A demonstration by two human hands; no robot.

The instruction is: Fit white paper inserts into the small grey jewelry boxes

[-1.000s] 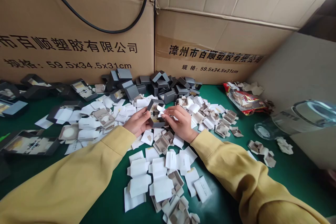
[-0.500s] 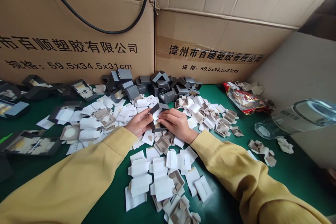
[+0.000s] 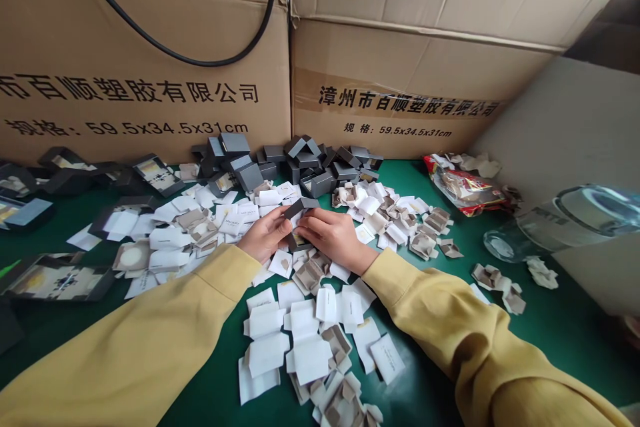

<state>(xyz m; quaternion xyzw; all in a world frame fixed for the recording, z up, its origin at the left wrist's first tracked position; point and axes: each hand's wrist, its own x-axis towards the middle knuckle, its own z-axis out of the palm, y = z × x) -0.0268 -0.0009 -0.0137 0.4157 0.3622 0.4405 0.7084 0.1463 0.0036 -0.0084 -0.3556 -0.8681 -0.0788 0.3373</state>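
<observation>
Between my hands is a small black box (image 3: pixel 301 205), its lid raised and its inside partly hidden by my fingers. My left hand (image 3: pixel 266 233) is closed around the box's left side, with the thumb along the near edge. The fingers of my right hand (image 3: pixel 333 237) reach into the box from the right and press at its inside; whether they pinch a separate piece there is hidden. White folded paper cards (image 3: pixel 267 320) and grey-brown cardboard inserts (image 3: pixel 311 272) lie spread below and around both hands.
Black boxes (image 3: pixel 310 163) are heaped at the back against large cartons (image 3: pixel 370 60). More open black boxes (image 3: pixel 65 277) lie at the left. At the right are a red snack packet (image 3: pixel 465 190), a tipped clear glass jar (image 3: pixel 550 230) and crumpled paper (image 3: pixel 543 273). A black cable (image 3: pixel 175 50) hangs above.
My right fingers have moved slightly deeper over the box, covering more of the white inside. My left hand keeps its hold. The view has shifted a little.
</observation>
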